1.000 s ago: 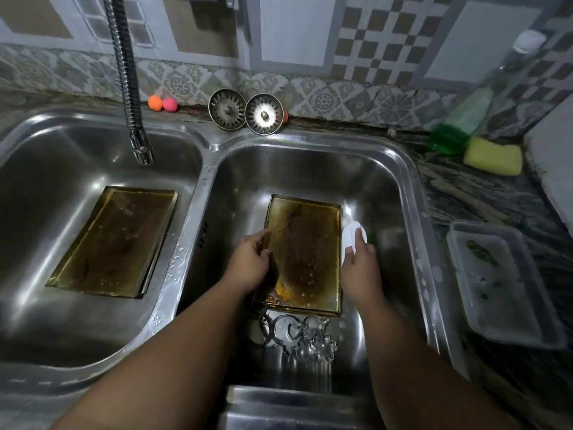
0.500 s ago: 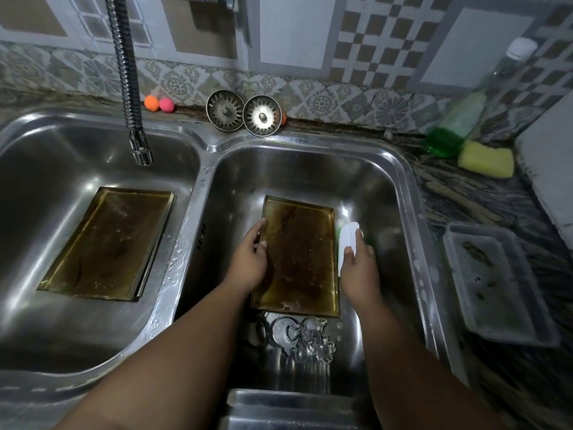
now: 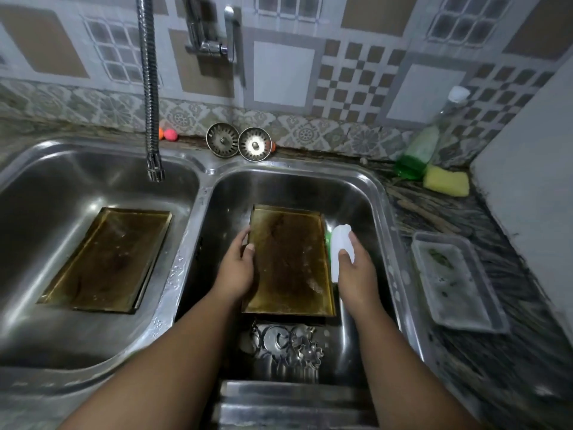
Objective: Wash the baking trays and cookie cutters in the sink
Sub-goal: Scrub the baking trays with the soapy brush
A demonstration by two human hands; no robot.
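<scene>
A double stainless-steel sink [image 3: 192, 218] is set into a dark, streaked stone counter [image 3: 434, 218]. In the right basin a rectangular, brown-stained metal baking tray [image 3: 288, 262] lies with its long side running away from the person. The left hand [image 3: 237, 268] grips the tray's left rim, thumb on top of the edge and fingers curled along its outer side. The right hand [image 3: 356, 270] is just beside the tray's right rim and holds a white rounded sponge with a green underside [image 3: 339, 243], thumb pressed on its top; the sponge touches or nearly touches the rim, which of the two I cannot tell. At the near end of the same basin, just below the tray, a heap of shiny metal cookie cutters [image 3: 288, 342] lies on the bottom, one crescent-shaped and one flower-shaped.

In the left basin a second brown-stained rectangular baking tray [image 3: 108, 259] lies slightly askew. A flexible ribbed metal tap spout [image 3: 150, 88] hangs over the back of this basin.

Behind the divider, two round metal sink strainers [image 3: 238, 141] lean side by side against the tiled wall, with a small pink ball [image 3: 170, 135] to their left. On the counter at the right, a clear plastic bottle of green liquid [image 3: 418, 153] stands touching a yellow sponge [image 3: 446, 180], and nearer lies a clear rectangular plastic container [image 3: 459, 293].
</scene>
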